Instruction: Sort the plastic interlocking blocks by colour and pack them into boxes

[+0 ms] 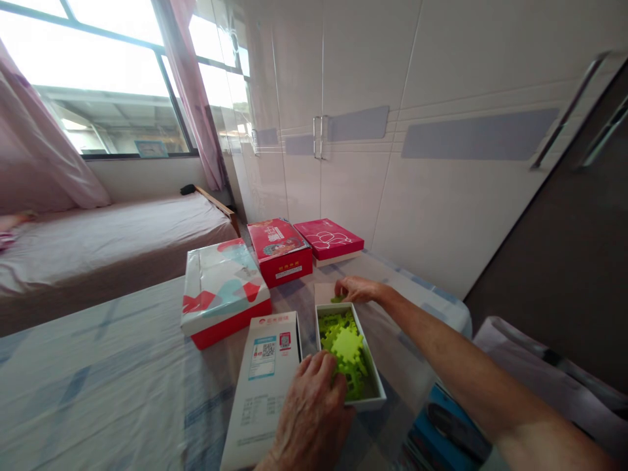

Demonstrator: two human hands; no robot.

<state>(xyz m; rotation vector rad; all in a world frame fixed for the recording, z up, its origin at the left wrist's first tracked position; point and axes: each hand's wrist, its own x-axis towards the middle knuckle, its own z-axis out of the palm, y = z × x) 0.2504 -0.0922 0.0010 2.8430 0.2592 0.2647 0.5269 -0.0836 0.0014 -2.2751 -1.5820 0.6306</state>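
A shallow white box lies before me, filled with bright green gear-shaped plastic pieces. My left hand is curled over the box's near left side, beside the pieces. Its fingertips are hidden, so what they grip, if anything, does not show. Past the box's far end, my right hand pinches a small green plastic piece, seen only in part. This piece is just above a pale flat panel. To the left lies a long white printed carton, partly covered by my left hand.
Further back stand a white-and-red box, a red printed box and a flat crimson box. A checked cloth covers the table. Below my right forearm is a blue printed item. Wardrobe doors rise behind; a bed stands left.
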